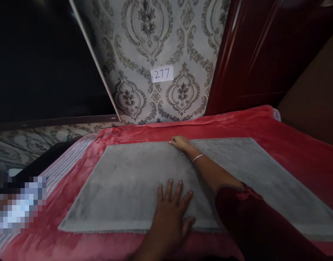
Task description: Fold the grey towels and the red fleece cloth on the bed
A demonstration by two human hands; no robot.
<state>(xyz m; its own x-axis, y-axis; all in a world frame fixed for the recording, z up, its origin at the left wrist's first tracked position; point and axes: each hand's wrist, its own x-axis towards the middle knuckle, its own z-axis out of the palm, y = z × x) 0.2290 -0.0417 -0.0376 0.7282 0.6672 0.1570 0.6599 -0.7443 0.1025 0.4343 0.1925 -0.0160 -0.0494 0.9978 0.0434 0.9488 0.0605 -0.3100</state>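
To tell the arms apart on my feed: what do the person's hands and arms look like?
The left hand and right hand are ungloved. The right arm wears a thin silvery bangle and, farther up, a dark red sleeve with a bow-like cuff trim. No jewellery shows on the left.

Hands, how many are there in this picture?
2: the left hand, fingers spread over the near side of the grey cloth, and the right hand, curled at its far edge. No others show.
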